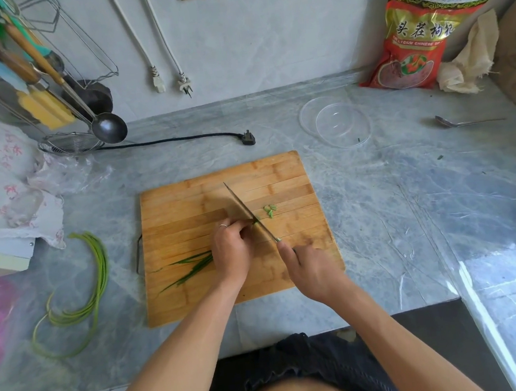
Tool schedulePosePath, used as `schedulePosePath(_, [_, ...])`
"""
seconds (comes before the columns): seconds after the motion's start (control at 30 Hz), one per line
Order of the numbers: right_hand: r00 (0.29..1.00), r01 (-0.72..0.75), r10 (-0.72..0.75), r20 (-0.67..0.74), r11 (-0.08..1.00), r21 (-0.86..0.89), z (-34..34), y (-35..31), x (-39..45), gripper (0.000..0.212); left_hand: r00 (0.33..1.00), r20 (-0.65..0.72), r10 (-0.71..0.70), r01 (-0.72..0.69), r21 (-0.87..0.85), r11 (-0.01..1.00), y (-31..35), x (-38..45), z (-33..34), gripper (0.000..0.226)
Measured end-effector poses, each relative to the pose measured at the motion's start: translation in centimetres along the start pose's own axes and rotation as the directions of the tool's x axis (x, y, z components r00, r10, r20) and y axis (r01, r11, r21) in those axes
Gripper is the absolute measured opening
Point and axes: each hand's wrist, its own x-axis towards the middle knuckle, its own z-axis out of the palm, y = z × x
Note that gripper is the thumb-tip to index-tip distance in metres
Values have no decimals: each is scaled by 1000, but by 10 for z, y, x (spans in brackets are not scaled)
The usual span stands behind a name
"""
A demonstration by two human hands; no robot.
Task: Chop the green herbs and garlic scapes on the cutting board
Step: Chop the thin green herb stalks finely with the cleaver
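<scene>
The right hand [312, 269] is wrapped tight around the handle of the knife [249, 213]. Just left of it, the left hand [232, 249] has curled fingers pressing down on the green herbs [191, 266], whose long tips stick out to its left on the cutting board [197, 295]. The blade rests right beside the left fingers. A few chopped bits [270, 210] lie just past the blade. The chopping has only just begun, I think. Next, the left hand should slide the herbs along and keep its fingers tucked away from the blade. The garlic scapes [92, 287] wait uncut, far left of the hands, off the board. The board sits on a grey marble counter [394, 213]. Farther back stand a clear bowl [335, 126], a spoon [464, 122] and a red bag [424, 37] against the wall.
</scene>
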Motion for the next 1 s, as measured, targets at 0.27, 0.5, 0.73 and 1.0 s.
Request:
schedulePosePath(0.27, [997,-39,36,-65,998,-48,14,-5,-6,58,999,37,21,-22,21,1000,-6,4,-1,17])
schedulePosePath(0.5, [992,-62,51,-113,994,-92,23,-7,-2,55,999,50,-2,-2,71,997,-17,9,4,12])
schedulePosePath(0.73, [990,-50,39,-133,996,-80,31,-12,4,54,998,60,6,-10,68,998,-18,8,3,17])
schedulePosePath(1.0, [994,-54,48,-102,997,-53,29,-21,9,49,999,46,27,-30,78,996,-18,7,1,21])
